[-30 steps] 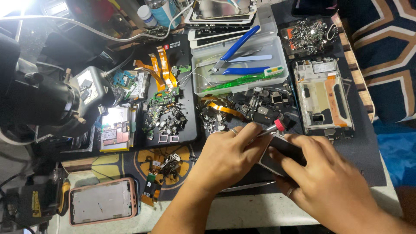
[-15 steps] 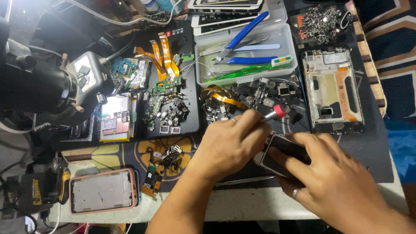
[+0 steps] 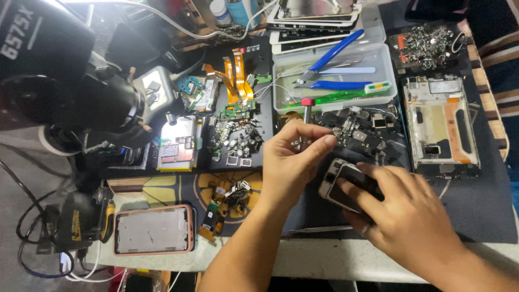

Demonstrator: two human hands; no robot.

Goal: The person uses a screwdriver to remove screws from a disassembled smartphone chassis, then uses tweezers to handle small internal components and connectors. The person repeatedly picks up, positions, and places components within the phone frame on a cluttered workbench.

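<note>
Left hand: the left hand (image 3: 289, 162) has its fingers pinched together round the shaft of a small screwdriver (image 3: 307, 120), which stands nearly upright with its red cap above the fingertips.
Screwdriver tip: hidden behind the fingers, so whether it touches the phone cannot be told.
Right hand: the right hand (image 3: 403, 211) lies over a small dark phone (image 3: 341, 184), fingers closed down on it and pressing it to the dark work mat (image 3: 476, 211).
Phone and grip: the phone lies tilted, just right of and below the left hand's fingertips; its left end shows, the rest is under the right hand.
Around the hands: a heap of small dark phone parts (image 3: 362, 132) sits just beyond the phone; a bare phone frame (image 3: 440, 127) lies to the right; a clear plastic tray (image 3: 386, 67) behind holds blue-handled pliers (image 3: 332, 67).
Further left: orange flex cables (image 3: 235, 73), a tray of tiny metal parts (image 3: 238, 140), and a pink-edged phone frame (image 3: 153, 230) at the near edge.
Change: half a second ago the screwdriver leaned with its red cap towards the right, close over the phone; now it stands up and the cap is higher. The right hand's hold on the phone is unchanged.
</note>
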